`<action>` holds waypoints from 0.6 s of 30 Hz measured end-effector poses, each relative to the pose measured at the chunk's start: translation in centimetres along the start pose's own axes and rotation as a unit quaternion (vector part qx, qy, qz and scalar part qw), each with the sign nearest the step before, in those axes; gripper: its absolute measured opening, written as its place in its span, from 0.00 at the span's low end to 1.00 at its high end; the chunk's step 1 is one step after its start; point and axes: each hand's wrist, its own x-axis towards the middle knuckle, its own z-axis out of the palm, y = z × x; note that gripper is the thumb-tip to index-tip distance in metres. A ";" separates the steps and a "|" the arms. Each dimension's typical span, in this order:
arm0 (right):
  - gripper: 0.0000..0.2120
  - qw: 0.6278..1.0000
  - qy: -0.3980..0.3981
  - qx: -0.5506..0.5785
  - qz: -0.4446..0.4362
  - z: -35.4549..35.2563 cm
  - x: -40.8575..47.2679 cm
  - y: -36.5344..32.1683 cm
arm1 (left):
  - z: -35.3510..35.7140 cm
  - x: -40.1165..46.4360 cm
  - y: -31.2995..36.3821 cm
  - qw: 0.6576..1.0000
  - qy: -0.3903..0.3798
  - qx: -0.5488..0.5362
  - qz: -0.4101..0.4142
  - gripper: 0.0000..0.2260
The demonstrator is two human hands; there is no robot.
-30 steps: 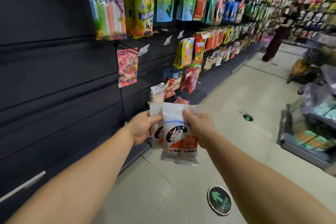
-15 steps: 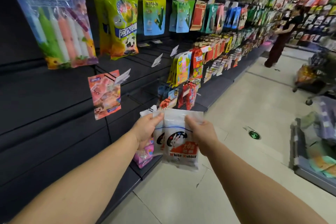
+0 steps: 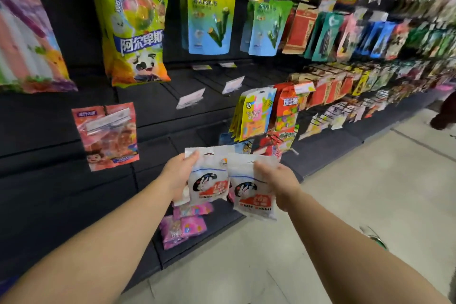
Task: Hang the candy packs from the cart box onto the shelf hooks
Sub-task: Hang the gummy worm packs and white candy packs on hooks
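My left hand (image 3: pixel 178 173) grips a white White Rabbit candy pack (image 3: pixel 209 180) by its upper left corner, with at least one more pack stacked behind it. My right hand (image 3: pixel 276 181) holds a second, identical white candy pack (image 3: pixel 254 196) by its top right edge. Both packs hang upright in front of the low part of the dark shelf wall (image 3: pixel 49 192). Two bare shelf hooks with white price tags (image 3: pixel 190 98) stick out of the wall above the packs. The cart box is out of view.
A red snack pack (image 3: pixel 107 134) hangs left of my hands. Pink packs (image 3: pixel 182 227) lie on the base shelf below. A big green bag (image 3: pixel 133 29) hangs above, and yellow packs (image 3: pixel 254 112) upper right. A person's legs (image 3: pixel 444 116) stand far right on the tiled floor (image 3: pixel 357 205).
I have stepped closer to the shelf wall. The two packs, overlapped before, are now pulled apart side by side, one in each hand. The cart at the right has left the view.
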 end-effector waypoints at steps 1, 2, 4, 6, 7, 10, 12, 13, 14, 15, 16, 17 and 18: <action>0.10 1.000 -0.004 0.001 0.002 -0.4 1.2 -0.2 | 0.6 0.5 0.0 1.000 0.016 -0.020 -0.003 0.17; 0.11 1.000 -0.008 0.002 0.005 -0.6 2.3 -0.3 | 0.8 1.3 -0.2 0.999 0.035 -0.031 -0.010 0.16; 0.08 0.999 -0.029 0.002 0.016 -0.5 4.3 -0.6 | 1.0 2.7 -0.1 0.997 0.066 -0.029 -0.018 0.20; 0.10 0.999 -0.042 0.001 0.025 -0.1 6.3 -1.2 | 0.8 4.4 -0.1 0.995 0.086 -0.039 -0.017 0.18; 0.12 0.999 -0.046 -0.001 0.027 0.2 7.4 -1.5 | 0.7 5.3 0.0 0.995 0.095 -0.039 -0.017 0.16; 0.12 0.998 -0.054 -0.016 0.020 1.2 10.5 -2.6 | 0.3 7.8 0.5 0.992 0.117 -0.041 -0.019 0.14; 0.12 0.998 -0.062 -0.015 0.018 1.9 12.6 -3.4 | -0.1 9.9 0.8 0.991 0.122 -0.045 -0.017 0.15; 0.14 0.998 -0.063 -0.014 0.018 2.2 14.0 -3.7 | -0.3 10.9 1.0 0.991 0.123 -0.048 -0.017 0.16; 0.16 0.998 -0.064 -0.018 0.017 2.5 15.1 -4.3 | -0.5 11.9 1.2 0.991 0.120 -0.052 -0.018 0.16; 0.17 0.997 -0.065 -0.024 0.018 2.8 16.4 -4.8 | -0.5 13.0 1.3 0.992 0.118 -0.051 -0.020 0.16; 0.15 0.997 -0.066 -0.028 0.014 3.2 17.7 -5.4 | -0.4 13.8 1.7 0.992 0.116 -0.051 -0.020 0.15; 0.13 0.997 -0.067 -0.025 0.010 3.6 18.6 -6.1 | -0.3 14.9 1.9 0.992 0.111 -0.052 -0.018 0.14; 0.11 0.997 -0.069 -0.022 0.005 4.0 19.3 -6.9 | -0.3 15.8 2.3 0.993 0.105 -0.054 -0.018 0.14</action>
